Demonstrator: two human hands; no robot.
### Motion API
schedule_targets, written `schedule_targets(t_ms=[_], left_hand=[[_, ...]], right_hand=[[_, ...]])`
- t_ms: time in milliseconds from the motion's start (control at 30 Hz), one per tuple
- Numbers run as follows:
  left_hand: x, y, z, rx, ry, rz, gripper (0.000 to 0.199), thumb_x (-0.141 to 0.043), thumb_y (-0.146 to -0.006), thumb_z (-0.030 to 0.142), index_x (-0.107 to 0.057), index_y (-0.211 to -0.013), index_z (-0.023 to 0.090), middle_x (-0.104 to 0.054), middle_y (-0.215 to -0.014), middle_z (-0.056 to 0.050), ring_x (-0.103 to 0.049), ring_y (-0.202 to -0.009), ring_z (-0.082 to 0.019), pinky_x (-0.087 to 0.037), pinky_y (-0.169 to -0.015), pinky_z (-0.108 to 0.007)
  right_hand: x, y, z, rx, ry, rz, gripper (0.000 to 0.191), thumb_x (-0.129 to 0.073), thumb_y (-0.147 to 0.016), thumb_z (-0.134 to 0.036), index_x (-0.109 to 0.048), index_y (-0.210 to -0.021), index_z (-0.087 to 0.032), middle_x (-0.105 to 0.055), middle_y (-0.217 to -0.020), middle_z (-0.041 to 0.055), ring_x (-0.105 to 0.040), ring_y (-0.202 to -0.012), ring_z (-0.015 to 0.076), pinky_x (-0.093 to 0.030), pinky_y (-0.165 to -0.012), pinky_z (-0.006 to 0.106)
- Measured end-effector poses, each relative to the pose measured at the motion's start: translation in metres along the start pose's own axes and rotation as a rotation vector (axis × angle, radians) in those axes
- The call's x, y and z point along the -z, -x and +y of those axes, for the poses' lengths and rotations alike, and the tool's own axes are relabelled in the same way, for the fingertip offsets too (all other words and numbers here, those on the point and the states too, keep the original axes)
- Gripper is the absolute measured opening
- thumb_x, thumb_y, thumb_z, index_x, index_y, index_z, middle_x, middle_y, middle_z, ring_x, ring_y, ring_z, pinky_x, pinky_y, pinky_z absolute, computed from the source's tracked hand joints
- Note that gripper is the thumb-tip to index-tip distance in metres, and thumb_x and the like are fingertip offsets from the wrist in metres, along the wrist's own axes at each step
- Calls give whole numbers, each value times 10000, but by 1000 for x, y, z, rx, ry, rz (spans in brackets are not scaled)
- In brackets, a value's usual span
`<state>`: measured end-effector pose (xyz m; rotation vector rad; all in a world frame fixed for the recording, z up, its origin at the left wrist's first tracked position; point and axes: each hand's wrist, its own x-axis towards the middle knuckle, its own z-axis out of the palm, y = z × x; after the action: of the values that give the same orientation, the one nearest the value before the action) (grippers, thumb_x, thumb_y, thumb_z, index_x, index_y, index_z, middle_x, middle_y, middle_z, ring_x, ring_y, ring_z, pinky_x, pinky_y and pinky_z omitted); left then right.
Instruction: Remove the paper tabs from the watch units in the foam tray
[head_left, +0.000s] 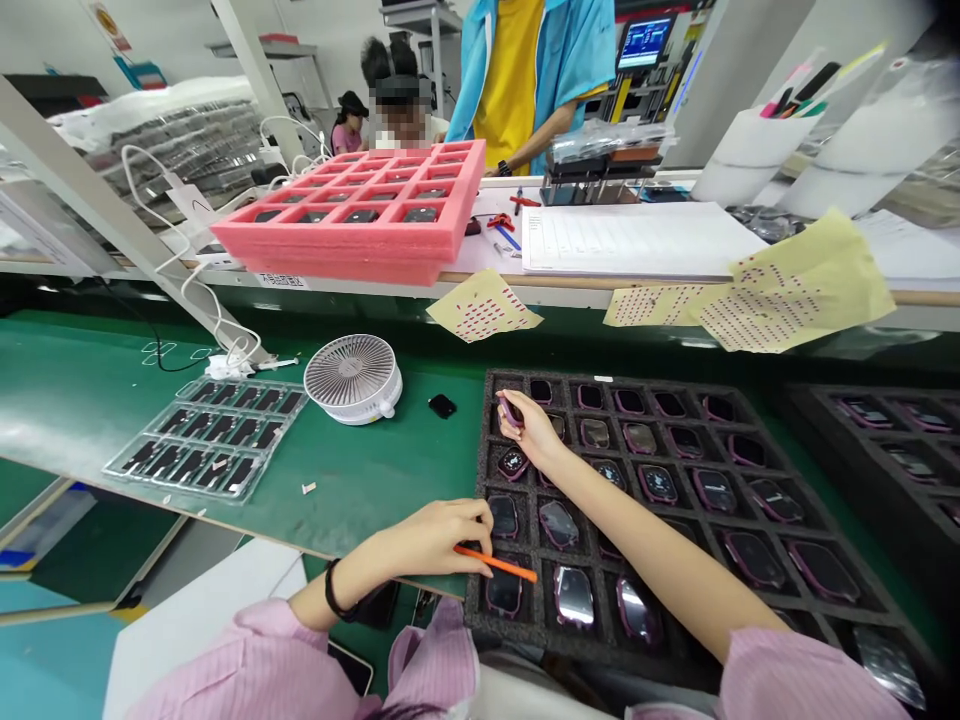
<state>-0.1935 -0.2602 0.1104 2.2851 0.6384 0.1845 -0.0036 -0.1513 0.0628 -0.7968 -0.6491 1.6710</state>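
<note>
Tray [529,520] of dark foam, largely filled with purple-rimmed watch pieces [658,484], some faces lit, others dark. Right hand [529,425] closed in a pinch on one held piece [511,408], at the tray's far-left corner. Left hand [450,535] curled on an orange stick [510,568], near-left. Apparently mid-run: held piece not yet set down; finished count cannot be told.

Electronics assembly workshop: green workbench [420,460], foam tray [602,380] of watches, loaded pink tray [337,240].

The left hand [450,535] curls in a grip while the right hand [534,432] pinches farther forward, forearm [645,550] outstretched.
</note>
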Motion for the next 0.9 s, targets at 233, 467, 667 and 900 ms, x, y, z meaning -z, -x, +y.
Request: schedule_targets(t_ms=[233, 467, 667, 900], left_hand=[[11, -11, -7, 120, 249, 294, 325, -455, -942, 396, -688, -912, 172, -627, -772, -27, -567, -717, -131, -420, -704, -230], [15, -30, -15, 365, 574, 568, 465, -380, -917, 529, -635, -881, 142, -315, -581, 64, -288, -461, -67, -254, -438, -197], [11, -35, -13, 382, 750, 571, 514, -403, -863, 626, -565, -779, 146, -268, -525, 85, -200, -407, -52, -181, -367, -184], [15, -32, -9, 421, 863, 498, 489, -475, -832, 619, -566, -751, 145, -262, -486, 94, -159, -391, -41, -152, -336, -162]], right_hand=[[-14, 11, -8, -8, -12, -55, 245, -731, -686, -352, -594, -805, -187, -512, -492, -76, -264, -300, 15, -142, -317, 162], [-42, 33, -15, -77, -42, -158, 268, -739, -705, -377, -550, -733, -189, -457, -455, -106, -245, -266, 10, -190, -284, 157], [-44, 35, -14, -68, -68, -139, 287, -743, -709, -389, -537, -717, -190, -500, -475, -95, -306, -269, 25, -312, -309, 183], [-44, 36, -14, -55, -94, -143, 284, -733, -734, -362, -502, -699, -201, -433, -473, -106, -312, -302, 33, -345, -336, 192]])
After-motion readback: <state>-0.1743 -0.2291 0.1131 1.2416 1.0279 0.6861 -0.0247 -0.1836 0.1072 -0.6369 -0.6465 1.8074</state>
